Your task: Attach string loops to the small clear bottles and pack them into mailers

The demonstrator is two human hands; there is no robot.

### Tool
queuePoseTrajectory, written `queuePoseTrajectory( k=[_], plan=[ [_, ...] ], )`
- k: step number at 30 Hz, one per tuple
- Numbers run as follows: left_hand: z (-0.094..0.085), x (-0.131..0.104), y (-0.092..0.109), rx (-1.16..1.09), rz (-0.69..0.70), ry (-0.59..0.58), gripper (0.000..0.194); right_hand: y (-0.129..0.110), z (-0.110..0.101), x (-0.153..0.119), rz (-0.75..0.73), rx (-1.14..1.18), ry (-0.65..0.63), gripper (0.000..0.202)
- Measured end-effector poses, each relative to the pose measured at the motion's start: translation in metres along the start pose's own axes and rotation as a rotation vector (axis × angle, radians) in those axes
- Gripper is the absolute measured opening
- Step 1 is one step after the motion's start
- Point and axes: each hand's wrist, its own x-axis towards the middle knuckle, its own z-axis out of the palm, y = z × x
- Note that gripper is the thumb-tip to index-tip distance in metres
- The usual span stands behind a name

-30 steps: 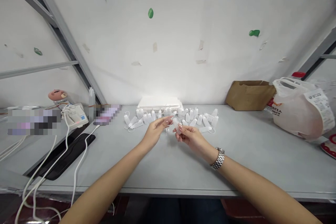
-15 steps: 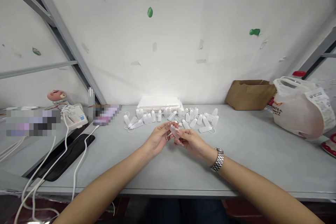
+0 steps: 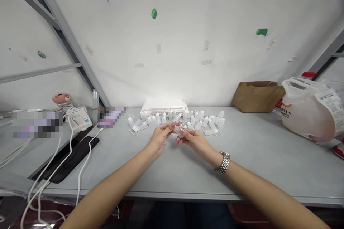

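Observation:
Between my two hands is a small translucent plastic squeeze bottle (image 3: 178, 131), held above the grey table. My left hand (image 3: 161, 136) pinches its upper end with thumb and fingers. The lower body is gripped by my right hand (image 3: 192, 140), thumb on the near side. Fingers hide part of the bottle, so its cap cannot be made out clearly. Just beyond my hands, several similar white bottles (image 3: 164, 118) stand or lie in a loose spread, some with thin tethers on their caps, such as the lying bottle (image 3: 211, 132) on the right.
A white stack of flat boxes or sheets (image 3: 163, 104) lies against the wall. On the right are a brown cardboard box (image 3: 256, 96) and a white plastic bag (image 3: 306, 114). Phones, a power strip (image 3: 82, 121), white cables (image 3: 87, 154) and a black flat object (image 3: 75, 159) occupy the left.
My fingers have shifted slightly around the bottle, and it is turned a little between them. The whole view has moved slightly; the other bottles stay in place.

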Motion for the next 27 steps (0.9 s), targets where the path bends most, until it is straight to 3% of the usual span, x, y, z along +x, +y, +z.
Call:
queuePoseTrajectory(
  k=[3,8,16,20,27],
  plan=[
    [0.000,0.000,0.000,0.021,0.009,0.075,0.021,0.001,0.002,0.000,-0.045,-0.188,0.121,0.030],
    [0.001,-0.002,0.001,-0.057,-0.025,0.040,0.022,-0.002,0.006,-0.002,-0.035,-0.296,0.189,0.031],
    [0.002,-0.002,-0.009,-0.194,-0.105,-0.050,0.023,0.003,0.004,-0.004,0.041,-0.044,0.068,0.030],
    [0.004,-0.003,-0.010,-0.094,-0.085,-0.068,0.029,0.005,0.002,-0.006,0.085,0.125,0.024,0.029],
    [0.008,-0.008,-0.004,0.016,-0.035,-0.104,0.032,0.005,0.003,-0.007,0.082,0.186,-0.003,0.028]
  ],
)
